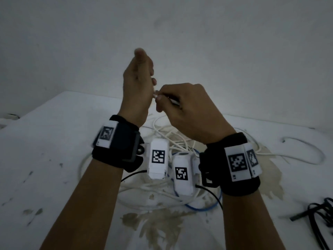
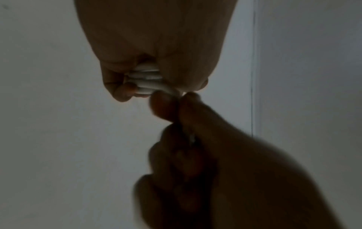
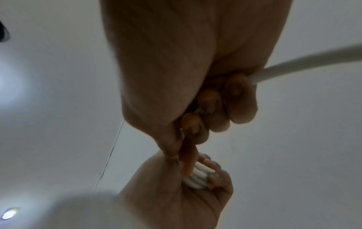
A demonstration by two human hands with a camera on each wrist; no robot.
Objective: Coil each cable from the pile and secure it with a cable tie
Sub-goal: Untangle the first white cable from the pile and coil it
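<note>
Both hands are raised above the table. My left hand (image 1: 138, 83) grips a small bundle of white cable loops (image 2: 147, 80) between curled fingers and thumb; the same loops show in the right wrist view (image 3: 199, 176). My right hand (image 1: 182, 103) pinches the white cable's strand (image 1: 173, 101) right beside the left hand, and the strand runs on through its curled fingers (image 3: 290, 69). Below the wrists lies the pile of white cables (image 1: 162, 134) with a blue cable (image 1: 201, 207) in it.
The white table (image 1: 54, 141) is stained and meets grey walls at the back. A loose white cable loop (image 1: 306, 150) lies at the right. Black cables or ties (image 1: 317, 213) lie at the right front edge.
</note>
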